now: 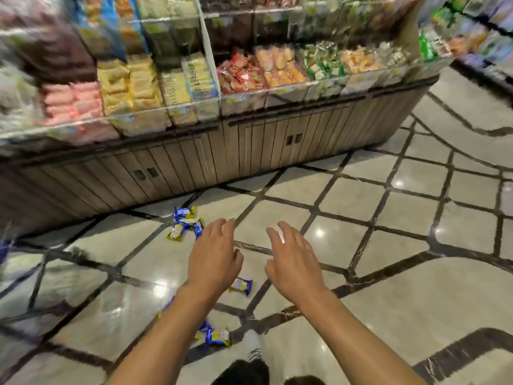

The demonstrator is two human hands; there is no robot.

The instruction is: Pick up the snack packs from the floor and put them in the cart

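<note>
Several blue and yellow snack packs lie scattered on the tiled floor. A small pile of snack packs (184, 223) rests close to the shelf base, just left of my left hand's fingertips. One single pack (241, 285) lies between my wrists. Another pack (218, 337) lies near my foot, and one more is partly hidden under my left forearm. My left hand (213, 257) and my right hand (294, 259) are stretched out over the floor, fingers apart, holding nothing. No cart is in view.
A long wooden display counter (194, 162) with clear bins of packaged snacks runs across the upper half. Another stocked shelf (477, 31) stands at the far right. My white sock and dark shoe (251, 354) show at the bottom. Glossy tiled floor (388, 218) extends rightward.
</note>
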